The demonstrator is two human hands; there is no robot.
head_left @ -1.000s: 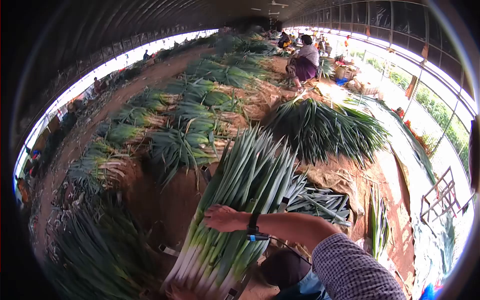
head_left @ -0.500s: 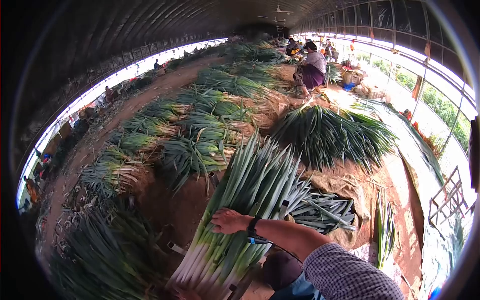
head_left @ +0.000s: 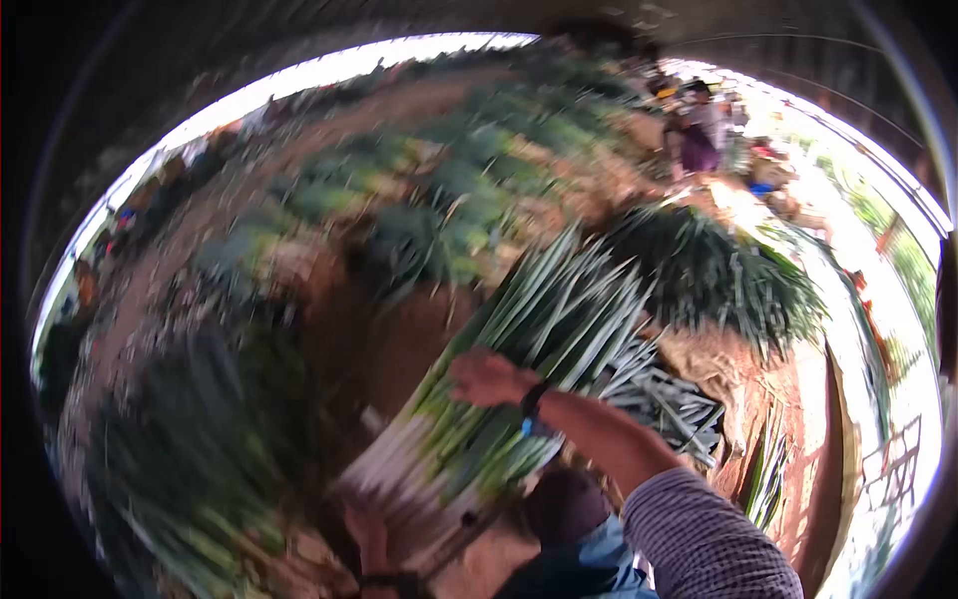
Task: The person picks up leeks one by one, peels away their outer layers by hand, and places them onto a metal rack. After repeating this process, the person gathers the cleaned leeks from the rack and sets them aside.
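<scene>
A large bundle of long green onions [head_left: 539,329] lies slantwise before me, green tops up and to the right, white ends at lower left. My right hand [head_left: 489,379], with a dark band at the wrist, rests over the middle of the bundle with its fingers apart. Low in the view, my left hand [head_left: 367,524] is at the white ends; it is blurred and its fingers cannot be made out. Under the bundle runs a dark bar, partly hidden.
More onions lie in a heap [head_left: 190,449] at the left, in rows behind, and in a big pile [head_left: 718,270] at the right. Loose leaves [head_left: 669,409] lie on brown sacking. A person [head_left: 699,130] sits farther back. A metal frame [head_left: 891,464] stands at far right.
The whole view has shifted and blurred, with the background now farther right. My left hand shows more clearly at the white ends. My right hand stays over the bundle.
</scene>
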